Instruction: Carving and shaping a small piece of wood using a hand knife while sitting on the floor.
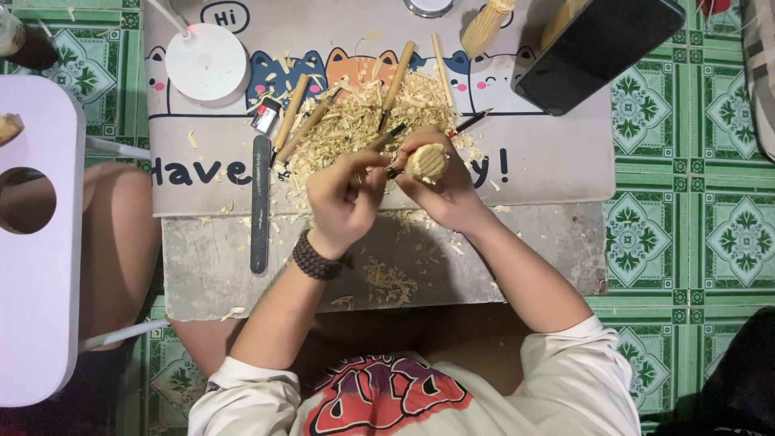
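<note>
left hand (343, 198) clamped on tool | right hand (440, 190) gripped wood piece (426, 162) | shavings (355, 121) on worktop (549, 153)

A: What is gripped by the right hand (449, 184)?

B: A small round wooden piece (427, 161) is gripped there, just below the heap of wood shavings (361, 121). A thin carving tool (373, 145) is held by the left hand (345, 200), right beside the piece.

A: What else is seen around the heap?

B: Wooden-handled tools (396, 78) are laid across it, a long dark file (260, 202) is placed left of it, and a white round disc (207, 61) farther up and left.
</note>
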